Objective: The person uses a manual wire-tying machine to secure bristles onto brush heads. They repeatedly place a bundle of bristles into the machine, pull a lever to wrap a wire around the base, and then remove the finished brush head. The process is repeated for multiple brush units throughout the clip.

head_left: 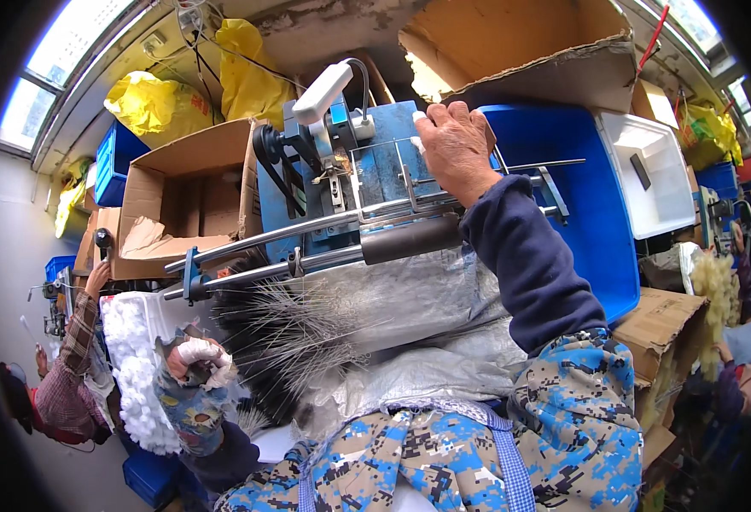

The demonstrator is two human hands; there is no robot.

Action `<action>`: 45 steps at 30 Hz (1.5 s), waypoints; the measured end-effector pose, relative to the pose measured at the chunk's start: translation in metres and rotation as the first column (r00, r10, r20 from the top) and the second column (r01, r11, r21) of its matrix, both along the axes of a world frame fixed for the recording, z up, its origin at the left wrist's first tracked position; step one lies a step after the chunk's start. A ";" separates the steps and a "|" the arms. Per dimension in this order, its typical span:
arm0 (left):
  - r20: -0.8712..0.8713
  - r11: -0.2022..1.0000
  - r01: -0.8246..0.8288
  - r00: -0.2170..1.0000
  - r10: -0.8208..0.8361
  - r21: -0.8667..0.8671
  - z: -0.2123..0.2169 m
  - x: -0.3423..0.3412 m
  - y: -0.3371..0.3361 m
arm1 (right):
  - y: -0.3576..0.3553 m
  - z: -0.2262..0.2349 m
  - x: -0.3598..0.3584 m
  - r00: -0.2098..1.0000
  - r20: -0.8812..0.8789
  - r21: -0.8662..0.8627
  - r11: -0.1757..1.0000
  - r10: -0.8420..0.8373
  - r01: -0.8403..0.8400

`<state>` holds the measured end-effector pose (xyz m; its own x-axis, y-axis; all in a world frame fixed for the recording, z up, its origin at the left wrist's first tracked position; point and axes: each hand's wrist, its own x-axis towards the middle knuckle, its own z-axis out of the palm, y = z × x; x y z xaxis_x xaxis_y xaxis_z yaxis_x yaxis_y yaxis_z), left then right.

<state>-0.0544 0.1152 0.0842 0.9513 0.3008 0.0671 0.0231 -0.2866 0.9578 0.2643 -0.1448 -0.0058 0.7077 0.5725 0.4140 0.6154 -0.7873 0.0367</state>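
My right hand (459,147) reaches over the blue bench machine (384,141), its fingers curled at the machine's far right part. White bits show beside its fingertips, but what it holds, if anything, is hidden. Low on the left, my left hand (200,357) has white wrapping round its fingers, which are curled in. I cannot make out anything inside it. The left hand is beside a heap of small white fluffy pieces (132,363). Between it and the machine lies a bundle of thin, stiff wires (294,328) with dark strands, over a silvery sheet (418,299) on my lap.
Metal rods (264,239) and a dark roller (411,238) run along the machine's near side. A cardboard box (188,183) stands left, a large blue bin (585,205) and a white tray (653,175) right. Other people work at both sides.
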 end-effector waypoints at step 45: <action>-0.165 0.827 -0.072 0.967 0.196 0.557 -0.008 0.007 0.016 | 0.059 -0.017 -0.005 0.967 -0.211 -0.060 0.986 0.142 -0.158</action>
<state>-0.0476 0.1308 0.0766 0.9143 0.3998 0.0651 0.2784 -0.7370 0.6159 0.2595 -0.0863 -0.0227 0.6764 0.7030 0.2197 0.7271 -0.6850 -0.0467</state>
